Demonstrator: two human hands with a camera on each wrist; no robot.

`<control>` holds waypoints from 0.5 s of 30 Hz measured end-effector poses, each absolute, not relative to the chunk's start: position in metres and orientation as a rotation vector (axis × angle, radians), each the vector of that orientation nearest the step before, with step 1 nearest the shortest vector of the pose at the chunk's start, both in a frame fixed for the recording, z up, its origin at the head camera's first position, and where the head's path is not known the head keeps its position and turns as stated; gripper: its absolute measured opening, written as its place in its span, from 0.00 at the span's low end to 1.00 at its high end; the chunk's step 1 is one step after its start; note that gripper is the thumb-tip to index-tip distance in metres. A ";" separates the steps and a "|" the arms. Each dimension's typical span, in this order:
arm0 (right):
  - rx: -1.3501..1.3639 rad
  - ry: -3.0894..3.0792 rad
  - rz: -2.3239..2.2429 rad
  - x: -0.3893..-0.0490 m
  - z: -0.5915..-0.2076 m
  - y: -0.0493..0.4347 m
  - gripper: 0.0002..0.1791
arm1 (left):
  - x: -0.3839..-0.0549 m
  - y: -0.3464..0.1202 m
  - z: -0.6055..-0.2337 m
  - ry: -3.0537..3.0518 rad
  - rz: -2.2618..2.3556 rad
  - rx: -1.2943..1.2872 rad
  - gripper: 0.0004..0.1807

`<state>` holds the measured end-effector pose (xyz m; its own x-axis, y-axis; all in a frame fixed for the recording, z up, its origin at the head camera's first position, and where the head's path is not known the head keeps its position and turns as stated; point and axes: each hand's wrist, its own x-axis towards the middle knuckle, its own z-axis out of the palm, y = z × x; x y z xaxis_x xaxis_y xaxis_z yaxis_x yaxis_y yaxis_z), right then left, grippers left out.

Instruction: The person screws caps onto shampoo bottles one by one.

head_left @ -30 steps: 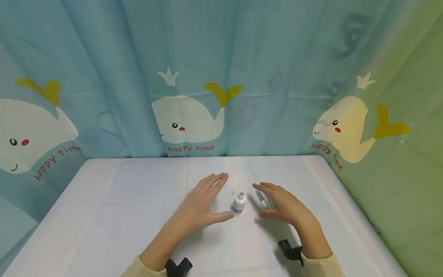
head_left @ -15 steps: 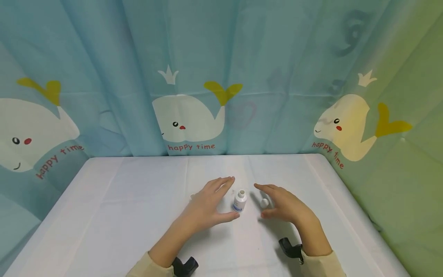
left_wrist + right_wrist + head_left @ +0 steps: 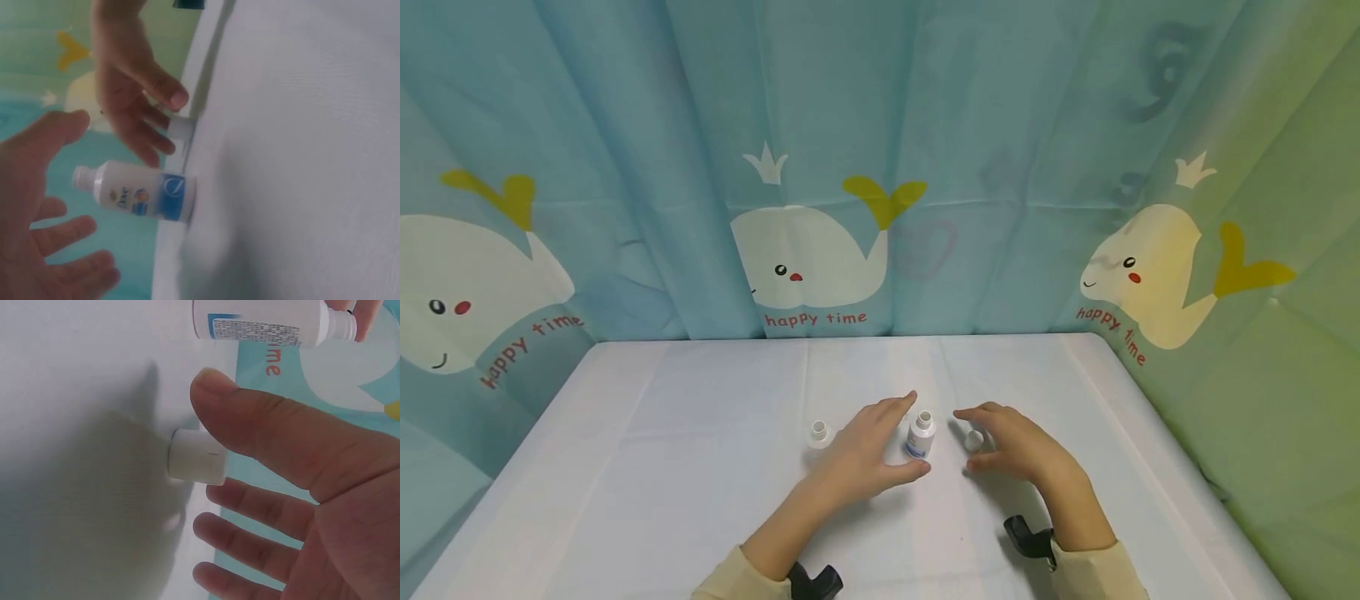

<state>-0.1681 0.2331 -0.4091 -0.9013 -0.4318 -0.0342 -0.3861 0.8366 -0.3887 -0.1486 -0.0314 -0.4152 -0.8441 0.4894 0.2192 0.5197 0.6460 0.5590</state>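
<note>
A small white bottle (image 3: 920,437) without a cap stands upright mid-table; its blue label (image 3: 172,195) shows in the left wrist view. My left hand (image 3: 863,460) is to its left, thumb and fingers spread apart on that side, a gap between hand and bottle. A white cap (image 3: 973,441) sits on the table to the bottle's right, between the spread thumb and fingers of my right hand (image 3: 1021,448). In the right wrist view the thumb hangs near the cap (image 3: 197,456); whether it touches cannot be told. Neither hand grips anything.
A second uncapped white bottle (image 3: 818,433) stands left of my left hand, its lower part partly hidden by that hand. The white-covered table (image 3: 647,483) meets a blue curtain (image 3: 1000,167) with whale prints behind and a green one (image 3: 1292,400) at right.
My left hand has moved right, closer to the bottle, uncovering the second bottle behind it. The right hand has barely shifted. Both bottle and cap stay in place.
</note>
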 end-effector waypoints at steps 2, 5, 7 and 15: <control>-0.638 2.898 -0.568 -0.168 -0.411 0.233 0.38 | -0.149 -0.030 -0.417 -2.805 -0.991 -0.848 0.47; -0.641 2.901 -0.556 -0.169 -0.412 0.233 0.37 | -0.149 -0.027 -0.420 -2.808 -1.007 -0.824 0.47; -0.645 2.899 -0.554 -0.169 -0.412 0.233 0.37 | -0.150 -0.025 -0.424 -2.813 -1.019 -0.811 0.46; -0.630 2.879 -0.553 -0.170 -0.413 0.233 0.36 | -0.154 -0.018 -0.431 -2.797 -1.168 -0.789 0.44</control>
